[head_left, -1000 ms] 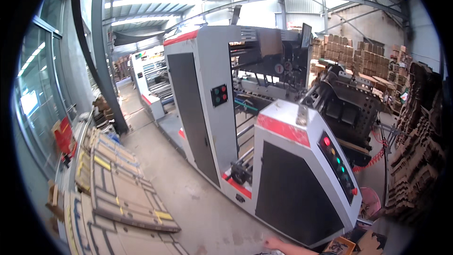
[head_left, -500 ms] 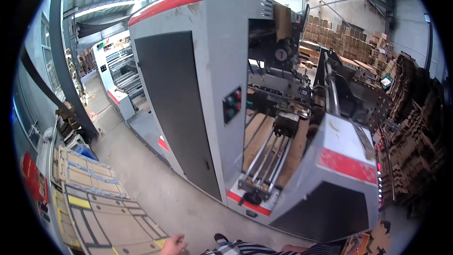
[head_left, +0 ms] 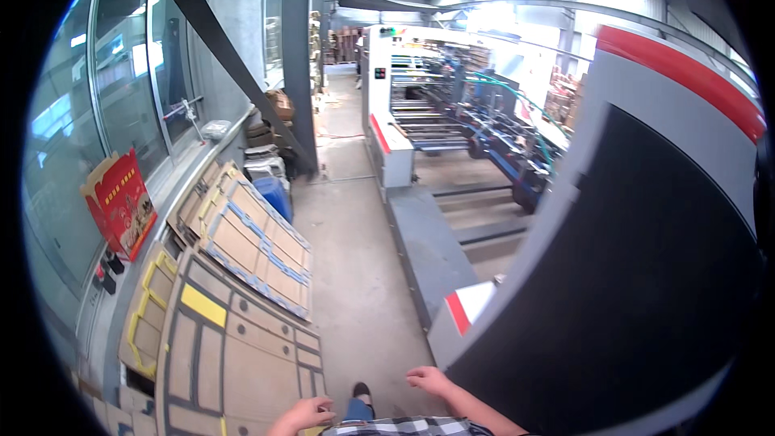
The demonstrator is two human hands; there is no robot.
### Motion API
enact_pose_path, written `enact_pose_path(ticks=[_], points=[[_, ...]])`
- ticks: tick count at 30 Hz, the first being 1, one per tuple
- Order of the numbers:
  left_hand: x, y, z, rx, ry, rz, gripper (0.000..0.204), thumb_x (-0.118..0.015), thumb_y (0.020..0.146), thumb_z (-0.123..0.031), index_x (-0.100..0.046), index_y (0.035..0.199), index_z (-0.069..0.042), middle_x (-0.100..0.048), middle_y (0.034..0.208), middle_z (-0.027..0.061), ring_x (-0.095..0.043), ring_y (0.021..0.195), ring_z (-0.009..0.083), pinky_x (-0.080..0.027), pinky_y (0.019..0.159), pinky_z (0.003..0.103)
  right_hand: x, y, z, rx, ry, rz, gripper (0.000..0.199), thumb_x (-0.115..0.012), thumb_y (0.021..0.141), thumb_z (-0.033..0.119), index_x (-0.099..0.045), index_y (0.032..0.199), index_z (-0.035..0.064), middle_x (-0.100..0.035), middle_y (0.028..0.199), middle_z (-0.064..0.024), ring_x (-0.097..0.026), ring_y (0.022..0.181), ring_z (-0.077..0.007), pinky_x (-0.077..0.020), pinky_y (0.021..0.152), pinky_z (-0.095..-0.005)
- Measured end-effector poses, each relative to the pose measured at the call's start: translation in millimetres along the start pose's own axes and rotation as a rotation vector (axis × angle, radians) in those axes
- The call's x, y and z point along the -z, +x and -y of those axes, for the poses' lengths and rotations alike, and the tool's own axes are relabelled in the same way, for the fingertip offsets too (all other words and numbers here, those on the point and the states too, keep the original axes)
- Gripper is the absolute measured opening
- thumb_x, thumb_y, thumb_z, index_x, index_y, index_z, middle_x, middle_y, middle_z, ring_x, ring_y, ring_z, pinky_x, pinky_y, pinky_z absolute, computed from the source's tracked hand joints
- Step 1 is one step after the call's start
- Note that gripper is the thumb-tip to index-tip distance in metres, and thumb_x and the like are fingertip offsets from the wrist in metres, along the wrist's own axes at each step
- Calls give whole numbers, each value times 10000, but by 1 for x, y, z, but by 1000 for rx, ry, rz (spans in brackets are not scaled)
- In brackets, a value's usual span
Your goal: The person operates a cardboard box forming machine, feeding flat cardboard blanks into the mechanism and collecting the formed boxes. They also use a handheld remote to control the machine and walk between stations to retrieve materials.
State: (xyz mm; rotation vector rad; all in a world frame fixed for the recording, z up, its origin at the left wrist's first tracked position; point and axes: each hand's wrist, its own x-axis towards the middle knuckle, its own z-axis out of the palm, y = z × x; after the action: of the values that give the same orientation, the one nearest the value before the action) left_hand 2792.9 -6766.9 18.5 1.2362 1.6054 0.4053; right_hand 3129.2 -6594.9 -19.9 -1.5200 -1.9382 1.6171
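Note:
My left hand [head_left: 311, 412] hangs at the lower edge with its fingers loosely bent and apart, and nothing shows in it. It is nearest to a large die board [head_left: 254, 359], a brown panel with dark strips and a yellow patch, leaning at the left. My right hand [head_left: 430, 380] is held out low in front of me, empty, with fingers loosely extended. Beside it rises the dark door panel [head_left: 630, 274] of a big grey machine with a red stripe; I see no contact between them.
A concrete aisle [head_left: 347, 274] runs ahead between leaning boards and machinery. Another die board [head_left: 262, 246] with blue strips, a blue barrel [head_left: 273, 198] and a red carton [head_left: 121, 208] are on the left. Farther along on the right stands a roller machine [head_left: 428, 89].
My view has swung left, from the machine's open side toward the aisle and windows. My right hand now shows clearly, and the boards appear nearer the middle.

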Motion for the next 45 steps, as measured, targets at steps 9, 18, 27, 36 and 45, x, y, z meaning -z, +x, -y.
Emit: enact_pose_path(ticks=[9,18,27,36,45], points=[[253,318,-138,-258,155,-91,517,-655,800,-356,-568,1223,-72,-634,1140,140,-624,1018,281,-493,877,372,115,231,-21,-99,-32,17,362,-647,800,400,-714,1004,110,-701,861,-60,-659,768,-149,-506,736,-271],[418,630,-262,-272,341,144,553,-661,804,-333,-528,1269,-64,-616,1181,146,-616,1037,283,-488,892,369,264,487,134,-350,115,-87,383,-645,820,340,-667,1094,73,-661,1034,-125,-589,997,-181,-456,891,-311],[626,859,-294,-86,152,-21,575,-697,781,-276,-524,1266,-21,-616,1161,165,-618,982,287,-499,855,377,421,948,344,57,-233,-83,370,-654,801,317,-668,1072,64,-690,936,-105,-650,889,-184,-498,821,-299],[889,1121,-369,-140,256,-127,510,-702,784,-294,-578,1217,-54,-653,1094,157,-671,888,233,-520,807,328,507,1243,487,-5,3,24,332,-670,829,244,-656,1085,32,-692,959,-78,-642,872,-143,-501,809,-277],[1095,1448,-545,-430,219,69,514,-668,797,-306,-546,1237,-72,-592,1211,155,-581,1095,290,-472,912,375,633,1424,521,-298,284,-282,287,-678,833,165,-658,1045,-26,-690,905,-82,-653,818,-130,-515,763,-267]])
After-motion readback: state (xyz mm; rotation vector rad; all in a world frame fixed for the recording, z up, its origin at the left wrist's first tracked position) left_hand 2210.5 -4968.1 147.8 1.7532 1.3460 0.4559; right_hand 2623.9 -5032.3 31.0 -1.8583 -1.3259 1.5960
